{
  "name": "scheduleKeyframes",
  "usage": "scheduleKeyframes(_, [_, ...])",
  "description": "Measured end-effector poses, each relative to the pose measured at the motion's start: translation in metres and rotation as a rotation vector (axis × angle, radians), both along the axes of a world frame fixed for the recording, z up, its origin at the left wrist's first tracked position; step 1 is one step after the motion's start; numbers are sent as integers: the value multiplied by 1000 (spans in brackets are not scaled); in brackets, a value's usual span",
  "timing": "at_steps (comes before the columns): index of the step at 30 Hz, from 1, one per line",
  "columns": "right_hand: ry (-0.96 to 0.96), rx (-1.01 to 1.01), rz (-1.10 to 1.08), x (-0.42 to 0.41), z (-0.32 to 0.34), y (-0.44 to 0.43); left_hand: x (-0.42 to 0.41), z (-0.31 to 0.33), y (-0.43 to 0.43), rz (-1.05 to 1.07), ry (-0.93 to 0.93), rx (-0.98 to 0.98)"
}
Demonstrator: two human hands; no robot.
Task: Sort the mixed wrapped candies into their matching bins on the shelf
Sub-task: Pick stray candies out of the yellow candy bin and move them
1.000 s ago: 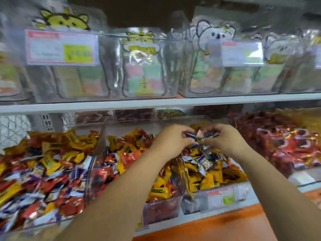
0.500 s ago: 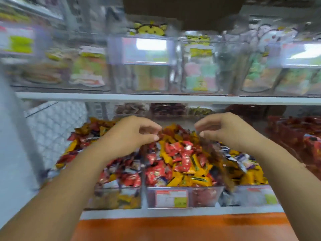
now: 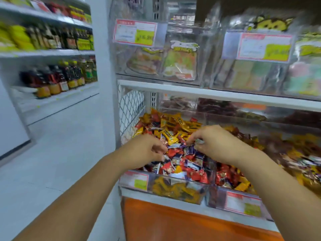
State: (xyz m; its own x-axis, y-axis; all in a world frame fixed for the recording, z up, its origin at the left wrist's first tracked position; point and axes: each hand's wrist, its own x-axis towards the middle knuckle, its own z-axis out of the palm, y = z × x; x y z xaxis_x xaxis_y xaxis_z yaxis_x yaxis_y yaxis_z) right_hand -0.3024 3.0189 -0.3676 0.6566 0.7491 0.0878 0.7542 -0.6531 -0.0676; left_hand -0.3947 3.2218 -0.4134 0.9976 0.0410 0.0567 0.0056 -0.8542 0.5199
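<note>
Head view shows both arms reaching into the end bin (image 3: 177, 190) of the lower shelf (image 3: 208, 94), which is heaped with mixed wrapped candies (image 3: 175, 126) in yellow, red and blue. The right grip (image 3: 213, 143) has its thumb and fingertips closed on what looks like the crimped end of a blue-and-white candy (image 3: 190, 150), which lies on top of the heap just under those fingertips and between the 2 grips. The left grip (image 3: 147, 150) is curled with its fingertips down among the wrappers. Blur hides whether it holds anything, so I cannot tell. These sweets should be very light and small, with slick, crinkly film that slides under a flat press. The core is probably firm enough for a firm pinch. The safest hold is likely across the body or on a flattened wrapper end, lifting 1 piece at a time so its neighbours do not spill over the low clear front wall below the grips. Compared with 0.5 s ago, the camera has swung left, bringing an aisle and a rack of bottles (image 3: 57, 79) into sight beyond the left grip. Both grips were then spread apart above a bin further right and have since dropped closer together into this one.
</note>
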Motion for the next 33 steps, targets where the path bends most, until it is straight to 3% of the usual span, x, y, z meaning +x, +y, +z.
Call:
scheduleKeyframes(6, [-76, -276, -21, 9, -24, 25, 19, -8, -22, -60, -8, 155])
scheduleKeyframes(10, [-38, -249, -2, 18, -24, 27, 27, -17, -21, -37, 38, 299])
scheduleKeyframes(16, [111, -106, 11, 15, -4, 11, 31, -20, -21, -27, 19, 279])
scheduleKeyframes(23, [53, -487, 56, 1, -19, 28, 34, -21, -28, -68, 60, 387])
scheduleKeyframes(28, [30, -512, 53, 7, -30, 34, 35, -23, -28, -76, 14, 270])
scheduleKeyframes(33, [101, -329, 49, 6, -31, 30, 30, -23, -28, -32, -6, 143])
